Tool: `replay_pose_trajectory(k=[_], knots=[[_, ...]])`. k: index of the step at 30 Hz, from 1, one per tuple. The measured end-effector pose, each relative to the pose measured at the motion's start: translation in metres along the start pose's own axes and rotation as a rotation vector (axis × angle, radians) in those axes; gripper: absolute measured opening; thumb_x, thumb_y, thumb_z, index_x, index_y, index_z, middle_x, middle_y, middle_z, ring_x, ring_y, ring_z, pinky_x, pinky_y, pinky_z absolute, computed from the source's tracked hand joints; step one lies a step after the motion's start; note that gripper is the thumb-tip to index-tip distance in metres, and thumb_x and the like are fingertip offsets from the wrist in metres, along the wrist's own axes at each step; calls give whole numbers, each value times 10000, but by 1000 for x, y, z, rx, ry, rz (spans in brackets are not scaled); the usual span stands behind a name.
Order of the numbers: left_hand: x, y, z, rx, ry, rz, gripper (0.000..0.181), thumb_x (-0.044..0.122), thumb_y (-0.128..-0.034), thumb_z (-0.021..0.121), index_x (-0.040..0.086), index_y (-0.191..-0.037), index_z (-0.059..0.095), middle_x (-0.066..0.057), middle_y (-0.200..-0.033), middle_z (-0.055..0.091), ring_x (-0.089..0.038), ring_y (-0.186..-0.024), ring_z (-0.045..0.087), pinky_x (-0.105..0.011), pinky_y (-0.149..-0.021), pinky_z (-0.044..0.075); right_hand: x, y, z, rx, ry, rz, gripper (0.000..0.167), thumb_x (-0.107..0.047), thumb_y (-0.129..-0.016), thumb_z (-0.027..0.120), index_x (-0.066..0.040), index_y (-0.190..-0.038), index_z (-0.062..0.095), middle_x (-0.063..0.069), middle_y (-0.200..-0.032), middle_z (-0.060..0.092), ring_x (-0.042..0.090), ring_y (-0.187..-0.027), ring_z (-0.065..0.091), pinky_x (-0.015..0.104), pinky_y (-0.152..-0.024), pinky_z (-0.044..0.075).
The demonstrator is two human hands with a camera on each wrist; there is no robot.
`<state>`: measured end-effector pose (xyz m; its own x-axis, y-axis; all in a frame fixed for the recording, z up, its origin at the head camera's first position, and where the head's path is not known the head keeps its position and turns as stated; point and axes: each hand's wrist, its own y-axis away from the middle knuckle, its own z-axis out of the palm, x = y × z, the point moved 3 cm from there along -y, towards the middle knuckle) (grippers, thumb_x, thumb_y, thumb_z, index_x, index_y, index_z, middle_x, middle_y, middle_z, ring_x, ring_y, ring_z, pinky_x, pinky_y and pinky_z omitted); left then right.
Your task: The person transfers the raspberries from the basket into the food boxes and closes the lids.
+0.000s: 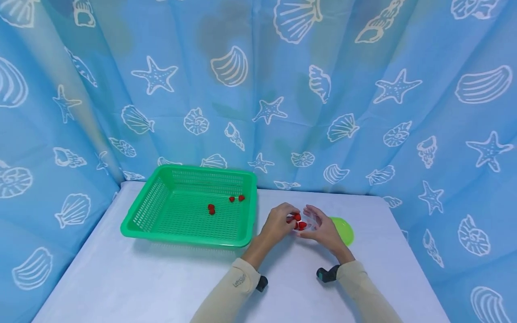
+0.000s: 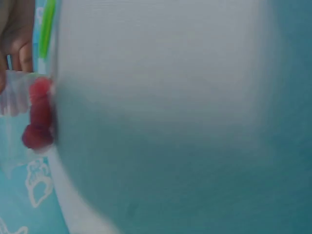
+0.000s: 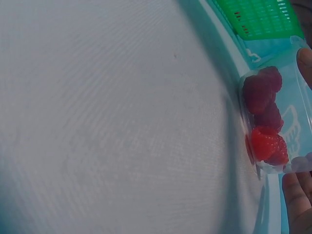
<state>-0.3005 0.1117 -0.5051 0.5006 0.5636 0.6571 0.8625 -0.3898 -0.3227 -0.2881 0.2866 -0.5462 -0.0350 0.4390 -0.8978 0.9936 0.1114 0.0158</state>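
Observation:
In the head view, both hands are around a small clear container [image 1: 310,220] over the table, with several red berries [image 1: 302,225] in it. My left hand [image 1: 278,223] has curled fingers and thumb at its left side, close to the berries. Opposite, my right hand [image 1: 326,231] grips the right side with spread fingers. The clear container [image 2: 17,122] is at the left edge of the left wrist view, its berries [image 2: 40,114] against the wall. In the right wrist view, berries [image 3: 265,142] show through the wall, with a thumb above and fingers [image 3: 298,195] below.
A green basket [image 1: 190,240] stands on the white table [image 1: 299,291] to the left, with several loose red berries [image 1: 212,209] inside. Right of my right hand lies a light green round lid or dish [image 1: 344,231]. A blue shell-patterned curtain [image 1: 258,80] hangs behind the table.

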Motion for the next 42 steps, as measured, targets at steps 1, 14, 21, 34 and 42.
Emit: replay_pose_trajectory(k=[1, 14, 21, 34, 42], knots=[[-1, 1, 1, 13, 7, 10, 328, 70, -812, 794, 100, -1128, 710, -31, -1130, 655, -152, -1050, 622, -180, -851, 508, 3, -1, 0, 2, -3, -1, 991, -298, -711, 883, -176, -1520, 324, 77, -1499, 426, 294, -1419, 311, 520, -1084, 320], [-10, 5, 11, 0, -57, 133, 291, 106, -833, 781, 106, -1114, 707, -7, -1083, 644, -121, -980, 611, -152, -860, 492, 7, 5, 10, 11, -5, -2, 1026, -379, -664, 899, -195, -1511, 351, 26, -1508, 408, 286, -1419, 300, 518, -1060, 354], [-7, -10, 15, -81, -156, 150, 245, 117, -855, 763, 95, -1095, 727, -6, -1012, 651, -108, -916, 615, -144, -843, 494, 1, 2, 10, 0, -9, -34, 1002, -387, -679, 889, -193, -1507, 359, 12, -1535, 364, 273, -1433, 285, 495, -1063, 346], [0, -31, 21, -277, -261, 82, 296, 111, -859, 753, 146, -1152, 736, -10, -1008, 656, -90, -837, 554, -135, -769, 482, -1, 3, 2, 6, 10, -32, 1015, -406, -667, 892, -179, -1505, 366, 21, -1536, 362, 276, -1424, 295, 489, -1052, 369], [1, -34, 28, -317, -251, 24, 341, 104, -841, 768, 154, -1176, 724, -12, -1003, 645, -87, -832, 553, -149, -779, 498, 2, 4, -1, 18, 23, -14, 994, -361, -680, 894, -180, -1504, 367, 17, -1531, 366, 269, -1420, 298, 494, -1054, 374]])
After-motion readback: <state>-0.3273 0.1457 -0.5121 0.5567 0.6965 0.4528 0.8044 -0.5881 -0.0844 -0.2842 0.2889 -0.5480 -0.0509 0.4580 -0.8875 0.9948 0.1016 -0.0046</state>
